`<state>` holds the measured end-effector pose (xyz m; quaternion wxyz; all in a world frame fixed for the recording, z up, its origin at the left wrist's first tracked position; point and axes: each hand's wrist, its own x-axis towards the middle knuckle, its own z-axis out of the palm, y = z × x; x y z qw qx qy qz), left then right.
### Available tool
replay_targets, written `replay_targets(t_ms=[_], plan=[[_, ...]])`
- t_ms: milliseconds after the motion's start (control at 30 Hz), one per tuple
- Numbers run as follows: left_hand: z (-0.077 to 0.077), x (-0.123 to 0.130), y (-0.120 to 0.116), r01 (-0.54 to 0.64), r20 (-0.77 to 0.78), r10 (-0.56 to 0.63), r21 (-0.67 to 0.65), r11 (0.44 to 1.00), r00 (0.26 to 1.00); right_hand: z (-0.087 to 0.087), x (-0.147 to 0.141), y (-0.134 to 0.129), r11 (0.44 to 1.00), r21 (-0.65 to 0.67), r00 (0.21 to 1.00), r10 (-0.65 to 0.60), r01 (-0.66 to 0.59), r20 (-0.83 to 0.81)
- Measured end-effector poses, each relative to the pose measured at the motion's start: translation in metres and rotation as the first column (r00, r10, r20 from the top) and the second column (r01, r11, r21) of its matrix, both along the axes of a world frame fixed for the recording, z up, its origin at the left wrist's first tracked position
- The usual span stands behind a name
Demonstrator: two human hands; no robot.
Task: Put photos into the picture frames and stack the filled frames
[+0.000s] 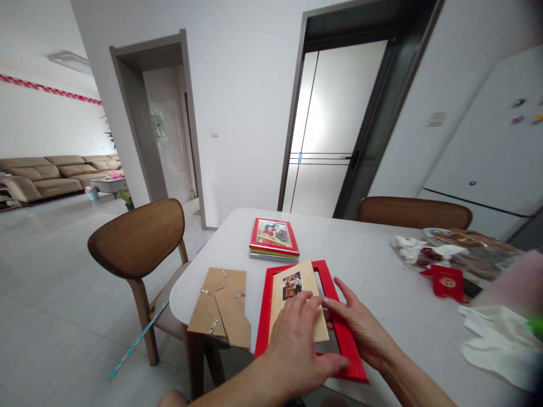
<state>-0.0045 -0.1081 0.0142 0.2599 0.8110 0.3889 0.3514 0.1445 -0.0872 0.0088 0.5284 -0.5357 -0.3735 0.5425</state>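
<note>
**Red picture frame (pixel 265 322), light but stiff**
My left hand (pixel 294 347) lies open on the card mat (pixel 294 299); my right hand (pixel 360 328) rests unclenched against its right side. I'd grip the outer edges.
</note>
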Motion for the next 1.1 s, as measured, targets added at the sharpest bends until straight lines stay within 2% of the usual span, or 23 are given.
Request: replay_targets(t_ms=[33, 100, 167, 233, 267, 333, 400, 467, 567, 633, 667, 700, 733, 800, 867, 933, 1000, 1100], plan=[[0.005, 0.005, -0.002, 0.014, -0.002, -0.014, 0.062, 0.998, 1.000, -0.001, 0.002, 0.002, 1.000, 0.010, 1.000, 0.005, -0.005, 0.003], [0.012, 0.001, 0.000, -0.041, 0.013, 0.039, 0.158, 0.987, 0.999, -0.005, 0.009, 0.007, 1.000, 0.018, 0.999, 0.006, -0.007, 0.047], [0.012, -0.019, 0.007, -0.194, 0.078, 0.183, 0.172, 0.966, 0.980, -0.012, 0.021, 0.012, 1.000, 0.013, 0.984, -0.011, 0.009, 0.180], [0.001, -0.047, 0.015, -0.393, 0.155, 0.378, 0.080, 0.916, 0.913, -0.023, 0.033, 0.018, 1.000, 0.001, 0.923, -0.015, 0.016, 0.383], [-0.008, -0.062, 0.019, -0.461, 0.167, 0.453, 0.012, 0.887, 0.876, -0.029, 0.038, 0.021, 1.000, 0.000, 0.865, -0.015, 0.018, 0.502], [-0.030, -0.088, 0.023, -0.521, 0.134, 0.530, -0.099, 0.848, 0.837, -0.041, 0.046, 0.026, 1.000, 0.002, 0.684, -0.014, 0.018, 0.730], [-0.051, -0.106, 0.022, -0.517, 0.084, 0.535, -0.170, 0.839, 0.841, -0.051, 0.050, 0.029, 1.000, 0.009, 0.476, -0.015, 0.015, 0.879], [-0.063, -0.115, 0.019, -0.492, 0.043, 0.511, -0.212, 0.845, 0.859, -0.056, 0.052, 0.031, 1.000, 0.008, 0.333, -0.009, 0.004, 0.943], [-0.061, -0.113, 0.013, -0.478, -0.018, 0.481, -0.150, 0.865, 0.876, -0.054, 0.052, 0.031, 0.999, 0.017, 0.217, -0.011, -0.029, 0.976], [-0.052, -0.104, 0.010, -0.453, -0.066, 0.450, -0.041, 0.891, 0.891, -0.049, 0.045, 0.029, 0.990, 0.121, 0.170, -0.107, -0.071, 0.980], [-0.049, -0.098, 0.009, -0.421, -0.088, 0.420, 0.015, 0.907, 0.903, -0.046, 0.038, 0.028, 0.977, 0.187, 0.191, -0.166, -0.099, 0.967], [-0.046, -0.092, 0.007, -0.374, -0.110, 0.378, 0.059, 0.926, 0.919, -0.044, 0.029, 0.028, 0.963, 0.239, 0.254, -0.201, -0.126, 0.946], [-0.044, -0.085, 0.006, -0.316, -0.135, 0.326, 0.090, 0.945, 0.936, -0.043, 0.017, 0.028, 0.953, 0.264, 0.351, -0.198, -0.149, 0.915], [-0.045, -0.072, 0.005, -0.201, -0.197, 0.222, 0.118, 0.972, 0.955, -0.043, -0.012, 0.030, 0.957, 0.230, 0.594, -0.081, -0.180, 0.801], [-0.050, -0.064, 0.005, -0.132, -0.246, 0.158, 0.117, 0.984, 0.956, -0.044, -0.041, 0.035, 0.968, 0.183, 0.771, 0.017, -0.173, 0.636], [-0.055, -0.060, 0.007, -0.119, -0.255, 0.149, 0.128, 0.985, 0.956, -0.041, -0.065, 0.038, 0.972, 0.189, 0.869, 0.030, -0.141, 0.494], [-0.056, -0.061, 0.012, -0.141, -0.200, 0.172, 0.161, 0.977, 0.965, -0.031, -0.079, 0.038, 0.961, 0.255, 0.941, 0.019, -0.110, 0.337], [-0.046, -0.064, 0.020, -0.198, 0.052, 0.192, 0.192, 0.961, 0.980, -0.009, -0.085, 0.031, 0.917, 0.385, 0.994, 0.081, -0.101, 0.070]])
